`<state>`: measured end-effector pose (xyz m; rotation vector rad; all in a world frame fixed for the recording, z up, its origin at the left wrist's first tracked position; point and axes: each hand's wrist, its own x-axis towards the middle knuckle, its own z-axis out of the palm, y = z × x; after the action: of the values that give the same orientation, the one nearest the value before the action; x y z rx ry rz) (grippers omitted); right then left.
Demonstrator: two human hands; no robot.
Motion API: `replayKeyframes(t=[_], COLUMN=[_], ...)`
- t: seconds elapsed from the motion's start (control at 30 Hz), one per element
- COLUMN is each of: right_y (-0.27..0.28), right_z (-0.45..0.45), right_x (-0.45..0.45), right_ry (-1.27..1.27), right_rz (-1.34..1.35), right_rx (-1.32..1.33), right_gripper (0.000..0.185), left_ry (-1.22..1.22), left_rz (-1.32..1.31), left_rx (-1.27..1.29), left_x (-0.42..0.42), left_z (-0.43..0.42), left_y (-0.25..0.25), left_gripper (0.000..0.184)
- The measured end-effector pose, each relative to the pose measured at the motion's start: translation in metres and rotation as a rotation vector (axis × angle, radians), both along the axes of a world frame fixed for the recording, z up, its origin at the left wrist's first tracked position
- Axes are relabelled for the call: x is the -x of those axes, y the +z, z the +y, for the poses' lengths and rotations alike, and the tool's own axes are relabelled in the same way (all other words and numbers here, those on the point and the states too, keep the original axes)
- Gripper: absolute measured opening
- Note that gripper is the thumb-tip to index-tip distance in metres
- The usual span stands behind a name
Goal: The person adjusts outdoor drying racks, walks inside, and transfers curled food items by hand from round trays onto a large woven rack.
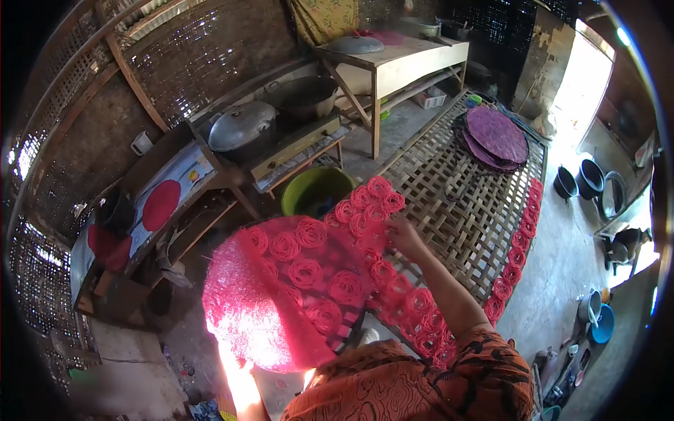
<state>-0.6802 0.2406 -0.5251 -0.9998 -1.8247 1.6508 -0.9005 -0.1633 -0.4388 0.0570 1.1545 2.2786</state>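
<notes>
A round tray [354, 330] covered with pink mesh cloth [242, 295] is tilted in front of me. Several pink coiled noodle nests [306, 273] lie on the cloth, and part of it is folded over. At the tray's near left edge, my left hand [242, 370] grips from below; glare and the tray hide most of its fingers. My right hand [401, 233] reaches over the woven bamboo rack [449, 210], its fingers closed on a slightly blurred pink noodle nest [375, 237]. More nests [420, 302] line the rack's near and right edges.
Round purple sheets [496, 135] are stacked on the rack's far end. A green bucket [317, 191] stands left of the rack. Behind it are a lidded pot [242, 128] on a stove and a wooden table [421, 67]. Black buckets [590, 177] sit on the right floor.
</notes>
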Motion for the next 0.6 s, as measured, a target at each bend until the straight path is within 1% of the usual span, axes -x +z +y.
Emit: replayKeyframes(t=[0.03, 0.1, 0.13, 0.2, 0.23, 0.3, 0.33, 0.4, 0.43, 0.5, 0.53, 0.6], right_y=[0.007, 0.025, 0.018, 0.019, 0.022, 0.077, 0.089, 0.106, 0.107, 0.114, 0.118, 0.123], right_z=[-0.008, -0.025, -0.026, -0.030, -0.027, -0.040, -0.043, -0.049, -0.054, -0.058, -0.059, -0.060], right_x=[-0.001, 0.000, 0.001, 0.008, 0.013, 0.029, 0.041, 0.060, 0.061, 0.065, 0.064, 0.061], right_ry=[-0.008, 0.067, 0.065, 0.014, 0.007, 0.149, 0.131, 0.370, 0.349, 0.359, 0.344, 0.358], right_rz=[-0.001, -0.389, -0.389, -0.377, -0.369, -0.216, -0.221, -0.006, -0.021, -0.447, -0.457, -0.774], right_rx=[0.001, -0.496, -0.498, -1.037, -1.048, -0.834, -0.836, -1.006, -1.005, -1.255, -1.256, -1.081], right_gripper=[0.039, 0.039, 0.039, 0.046, 0.046, 0.053, 0.053, 0.054, 0.054, 0.049, 0.049, 0.032], left_ry=[-0.010, -0.031, -0.045, -0.072, -0.087, -0.117, -0.136, -0.182, -0.204, -0.244, -0.266, -0.303], left_rz=[-0.004, -0.012, -0.016, -0.028, -0.033, -0.037, -0.036, -0.049, -0.053, -0.061, -0.064, -0.071], left_rx=[0.003, 0.007, 0.010, 0.008, 0.008, 0.009, 0.010, 0.015, 0.021, 0.025, 0.029, 0.038], left_x=[0.001, 0.004, 0.005, 0.007, 0.008, 0.014, 0.016, 0.019, 0.022, 0.029, 0.033, 0.042], left_z=[0.002, 0.005, 0.007, 0.012, 0.014, 0.021, 0.024, 0.030, 0.032, 0.039, 0.042, 0.045], left_y=[0.000, 0.001, 0.000, -0.001, -0.003, -0.002, -0.002, -0.003, -0.002, -0.002, -0.002, -0.001], left_gripper=[0.037, 0.037, 0.037, 0.037, 0.037, 0.037, 0.037, 0.038, 0.038, 0.038, 0.038, 0.038])
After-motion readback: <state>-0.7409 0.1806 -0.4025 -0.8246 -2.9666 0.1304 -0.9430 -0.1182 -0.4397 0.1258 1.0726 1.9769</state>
